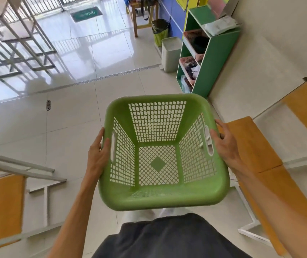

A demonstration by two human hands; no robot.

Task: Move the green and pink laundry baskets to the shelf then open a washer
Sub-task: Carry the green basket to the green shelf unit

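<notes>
Green laundry basket [160, 153]: empty, carried at waist height over the tiled floor, mouth up and tipped toward the wearer, nearly square, handle sides left and right. Left hand [98, 153] and right hand [225, 144] fingers wrapped on the rim. Green shelf unit [217, 58] ahead right, well apart. Stage: early; shelving, pink basket, washer remain.

Both forearms were bare, no sleeves visible; the left hand [98, 153] and right hand [225, 146] wore nothing; dark grey shorts [167, 237] filled the lower centre of the frame.
</notes>
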